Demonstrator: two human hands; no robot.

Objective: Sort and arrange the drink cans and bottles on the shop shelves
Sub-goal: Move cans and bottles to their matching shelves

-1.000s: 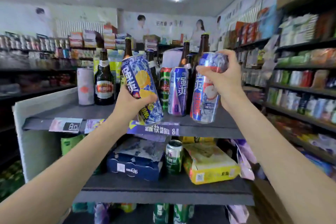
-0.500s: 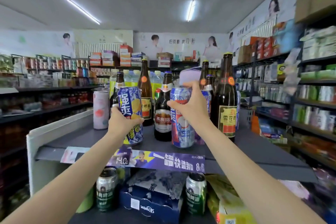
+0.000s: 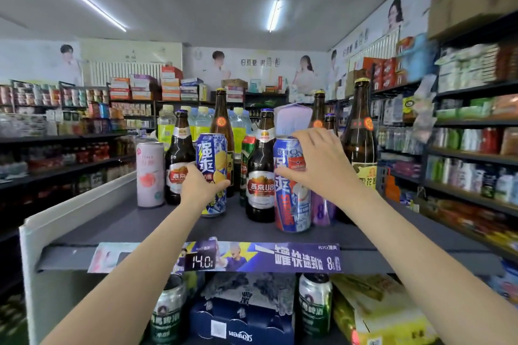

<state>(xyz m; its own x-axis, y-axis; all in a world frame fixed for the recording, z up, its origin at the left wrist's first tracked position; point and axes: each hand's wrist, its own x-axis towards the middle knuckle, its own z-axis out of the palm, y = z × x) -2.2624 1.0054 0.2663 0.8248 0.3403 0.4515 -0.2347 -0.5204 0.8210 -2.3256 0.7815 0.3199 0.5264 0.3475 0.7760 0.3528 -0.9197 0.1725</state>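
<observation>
Five cans are counted on the top shelf [image 3: 117, 230]: a pink can [image 3: 150, 173], a lemon-printed blue can [image 3: 213, 173], a blue-and-red can [image 3: 291, 185], a green can [image 3: 246, 154] and a purple can [image 3: 322, 210]. Six brown bottles are counted, among them a short labelled bottle [image 3: 260, 173]. Two hands are seen.

front: bare strip of top shelf [image 3: 117, 228] along its edge, open to reach | back: brown bottles [image 3: 260, 173] and pink can [image 3: 150, 173] crowd close | left: white side panel [image 3: 75, 209] walls shelf
</observation>
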